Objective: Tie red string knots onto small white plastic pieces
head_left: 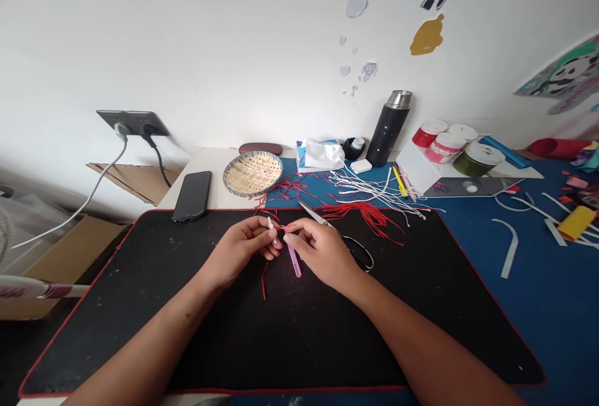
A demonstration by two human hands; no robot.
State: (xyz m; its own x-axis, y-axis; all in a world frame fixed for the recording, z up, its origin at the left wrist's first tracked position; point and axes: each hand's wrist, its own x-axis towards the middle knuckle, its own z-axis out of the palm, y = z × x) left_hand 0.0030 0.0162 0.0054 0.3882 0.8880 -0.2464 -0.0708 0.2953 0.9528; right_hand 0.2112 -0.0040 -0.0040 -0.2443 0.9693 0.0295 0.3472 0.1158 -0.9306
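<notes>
Over the black mat (140, 306) my two hands meet at the middle. My left hand (243, 249) pinches a short white stick (271, 226) with a red cord (264, 278) that hangs down from it. My right hand (322, 253) pinches the cord's other end beside the stick, and a pink tool (294, 261) points down from its fingers. Scissors (337, 231) lie on the mat just behind the right hand, partly hidden by it.
Red cords (369, 214) and white cords (369, 189) lie behind the mat. A woven basket (253, 173), a phone (193, 195), a tissue pack (322, 154), a black flask (390, 126) and paint jars (444, 144) stand near the wall. Paper scraps (510, 250) cover the blue surface at right.
</notes>
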